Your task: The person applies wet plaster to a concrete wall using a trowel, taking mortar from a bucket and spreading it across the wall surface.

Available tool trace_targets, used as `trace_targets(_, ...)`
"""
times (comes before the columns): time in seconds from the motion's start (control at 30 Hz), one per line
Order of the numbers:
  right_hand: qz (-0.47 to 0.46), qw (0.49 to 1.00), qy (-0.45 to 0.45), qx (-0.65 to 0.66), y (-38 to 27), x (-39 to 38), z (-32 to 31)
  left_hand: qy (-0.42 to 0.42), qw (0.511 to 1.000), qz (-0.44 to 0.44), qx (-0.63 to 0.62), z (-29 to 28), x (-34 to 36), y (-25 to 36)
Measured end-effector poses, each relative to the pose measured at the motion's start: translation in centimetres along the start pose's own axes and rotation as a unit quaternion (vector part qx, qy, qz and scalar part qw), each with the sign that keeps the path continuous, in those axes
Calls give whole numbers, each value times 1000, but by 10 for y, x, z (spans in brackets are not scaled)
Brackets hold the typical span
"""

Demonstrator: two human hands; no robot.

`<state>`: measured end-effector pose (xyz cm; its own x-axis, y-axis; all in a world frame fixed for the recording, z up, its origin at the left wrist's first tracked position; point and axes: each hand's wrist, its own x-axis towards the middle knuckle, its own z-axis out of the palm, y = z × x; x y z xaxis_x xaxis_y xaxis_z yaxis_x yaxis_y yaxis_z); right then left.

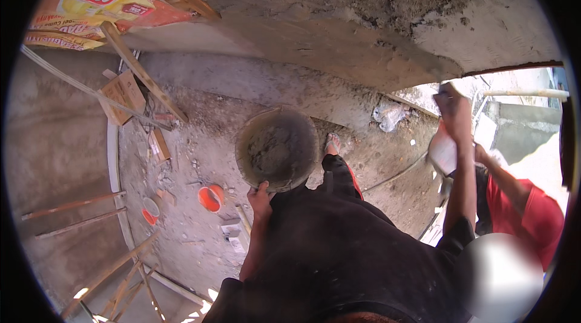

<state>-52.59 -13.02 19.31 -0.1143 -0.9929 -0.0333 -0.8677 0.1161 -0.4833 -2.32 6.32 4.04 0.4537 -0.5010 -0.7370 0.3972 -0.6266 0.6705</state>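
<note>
My left hand [260, 198] is closed on the near rim of a round, dark bucket [244, 141], held in front of my body. Wet grey mortar [270, 151] lies inside it. On the right, my right hand [452, 103] is raised at the lower edge of a plastered surface [363, 50]. Its fingers are curled and slightly blurred, and whatever they grip cannot be made out. The plaster is darker and rough toward the top, smoother along the lower part.
A person in a red shirt [525, 211] stands close at right beside a pale orange-and-white container [442, 148]. Wooden poles [143, 72], a cardboard box [123, 98] and an orange bucket [210, 198] are at left. Clear plastic [389, 115] lies beyond my foot [332, 143].
</note>
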Motion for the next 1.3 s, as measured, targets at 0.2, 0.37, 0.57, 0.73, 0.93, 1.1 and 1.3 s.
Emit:
trace_targets(0.2,-261,908,-300,-129,-153,-51,204,-54,995,64,60,-39,57,-17)
trace_targets(0.37,-188,881,-383,-203,-237,-90,346,-115,907,229,334,-63,74,27)
trace_targets(0.57,-202,885,-354,-227,-249,-73,353,-124,898,221,360,-98,79,67)
trace_targets(0.73,-150,857,-434,-235,-249,-89,395,-147,909,208,329,-107,111,70)
trace_targets(0.93,-198,871,-449,40,-245,-135,433,-157,929,148,301,-136,115,71)
trace_targets(1.1,-123,877,-449,119,-264,-148,405,-125,960,133,213,-131,118,65)
trace_targets(1.3,-167,931,-325,-23,-254,-127,387,-113,986,106,61,-122,130,44)
